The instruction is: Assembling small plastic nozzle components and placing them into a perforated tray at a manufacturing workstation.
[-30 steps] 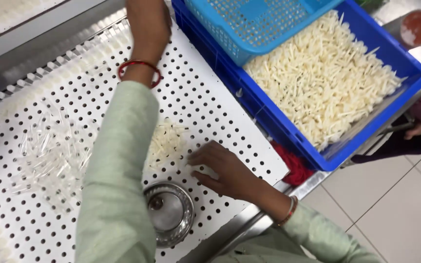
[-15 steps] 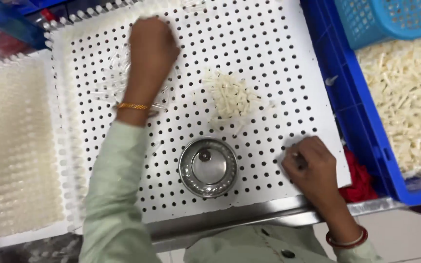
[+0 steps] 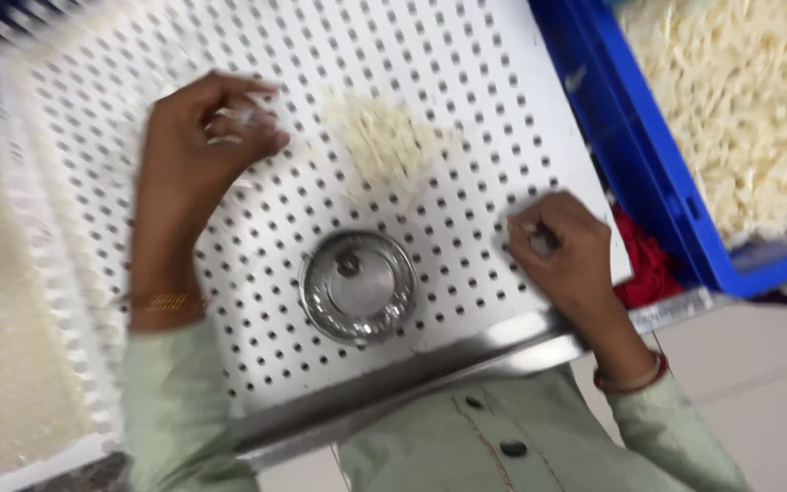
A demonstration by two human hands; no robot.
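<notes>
Left hand (image 3: 198, 150) sits over the far-left part of the white perforated board (image 3: 466, 100), fingers curled, pinching a few thin clear sticks (image 3: 234, 128). They're blurred; long axis looks roughly left-right, can't tell which way the ends point. Right hand (image 3: 562, 251) is at the board's near-right edge, clenched on something small, can't tell what. Loose pile of pale sticks (image 3: 384, 141) lies between the hands, farther out, mixed directions. Round steel bowl (image 3: 357, 284) sits near-centre. Blue crate (image 3: 658, 182) of pale sticks on the right.
</notes>
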